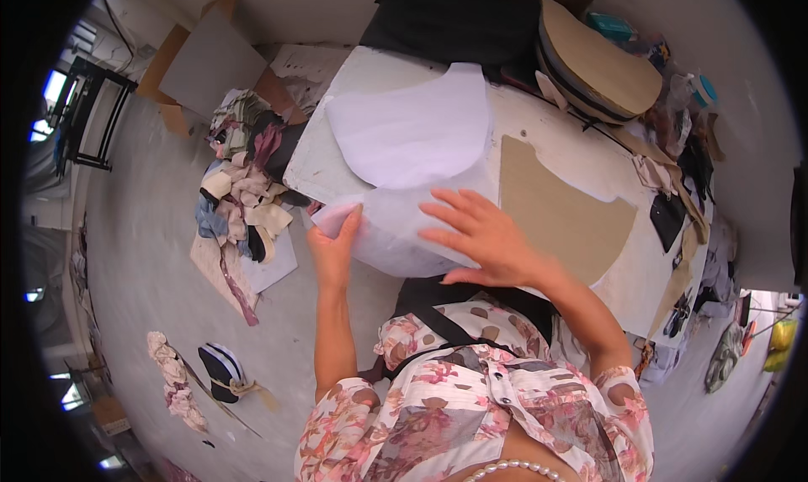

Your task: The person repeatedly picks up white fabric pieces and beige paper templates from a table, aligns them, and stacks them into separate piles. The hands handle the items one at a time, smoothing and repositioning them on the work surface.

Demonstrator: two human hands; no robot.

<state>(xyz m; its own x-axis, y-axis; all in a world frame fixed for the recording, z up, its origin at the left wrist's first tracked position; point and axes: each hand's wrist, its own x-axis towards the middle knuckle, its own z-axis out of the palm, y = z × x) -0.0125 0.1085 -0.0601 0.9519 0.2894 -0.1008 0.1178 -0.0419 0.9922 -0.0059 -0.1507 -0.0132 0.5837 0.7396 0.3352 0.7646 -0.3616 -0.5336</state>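
Note:
My left hand (335, 240) is closed on the left edge of a thin white sheet (387, 240), thumb on top, at the near edge of the white table. The sheet's corner is folded up there and looks pinkish. My right hand (486, 240) is spread with fingers apart, over or lightly on the sheet's right part; whether it touches cannot be told. Beyond it lies a white cut piece (412, 129) with curved edges, its near edge meeting or overlapping the held sheet. To the right of that, a tan cardboard pattern piece (560, 209) with a concave edge lies flat.
Black fabric (454, 19) covers the table's far end, beside a stack of tan and black curved pieces (598, 61). Scraps and a black pouch (667, 221) line the right edge. Fabric scraps (244, 196) are heaped on the floor left, with bundled pieces (223, 373) nearer.

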